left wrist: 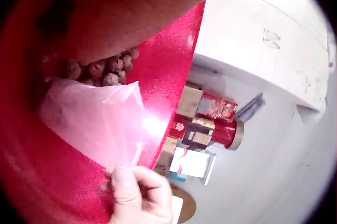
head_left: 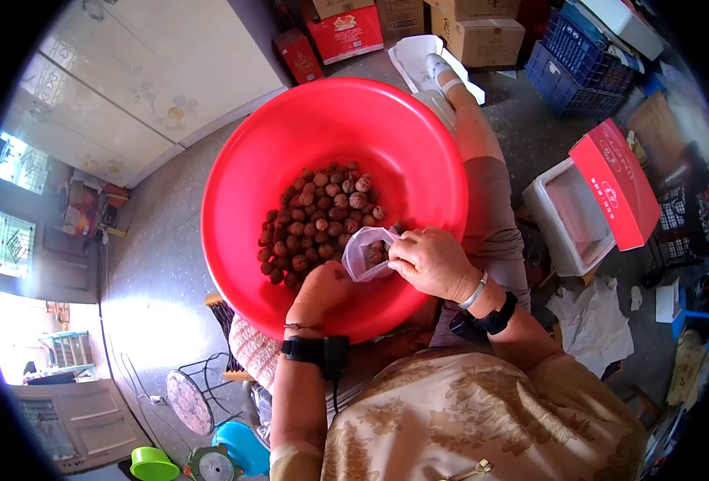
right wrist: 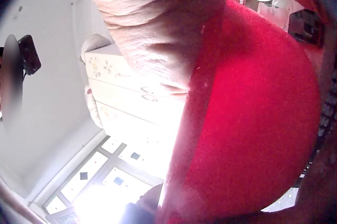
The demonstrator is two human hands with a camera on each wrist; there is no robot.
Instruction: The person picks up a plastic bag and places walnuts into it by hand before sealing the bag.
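Walnuts (head_left: 310, 220) lie heaped in a large red basin (head_left: 334, 108). My right hand (head_left: 438, 263) pinches the rim of a clear plastic bag (head_left: 356, 255) that has a few walnuts inside; its thumb and fingers on the bag (left wrist: 87, 119) show in the left wrist view. My left hand (head_left: 326, 290) is low in the basin, beside the bag and the nearest walnuts; its fingers are hidden, so its hold cannot be made out. The right wrist view shows the back of my right hand (right wrist: 163, 50) at the basin rim, fingers out of sight.
The basin is over the lap. Cardboard boxes (head_left: 486, 42) and blue crates (head_left: 571, 76) stand beyond it. A white foam box (head_left: 559, 240) with a red lid (head_left: 617, 186) is at the right. A round stool (head_left: 190, 402) and a scale (head_left: 212, 465) are at lower left.
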